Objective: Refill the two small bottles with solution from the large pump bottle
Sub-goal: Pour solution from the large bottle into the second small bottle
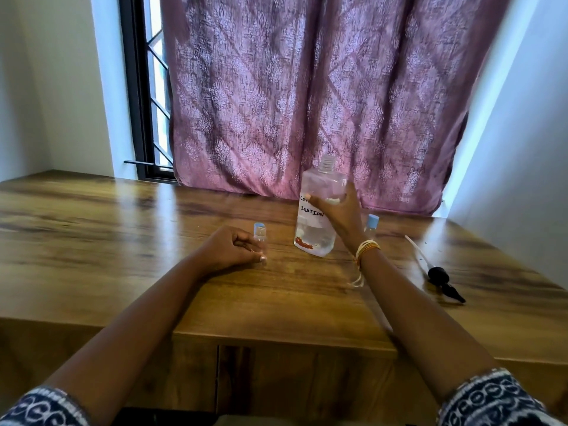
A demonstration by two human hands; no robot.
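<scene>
The large clear bottle (pixel 316 221) with a handwritten "SOLUTION" label stands mid-table, tilted slightly, its threaded neck bare with no pump on it. My right hand (pixel 338 213) grips its side. My left hand (pixel 229 249) rests on the table, fingers curled around a small clear bottle (pixel 259 238) whose blue flip cap hangs open. A second small bottle (pixel 371 224) with a blue cap stands upright behind my right wrist, partly hidden. The black pump head (pixel 442 281) with its long white tube lies flat on the table to the right.
The wooden table (pixel 123 241) runs to a pink patterned curtain (pixel 307 103) and a window at the back. A white wall closes in on the right. The table's front edge has a step near my forearms.
</scene>
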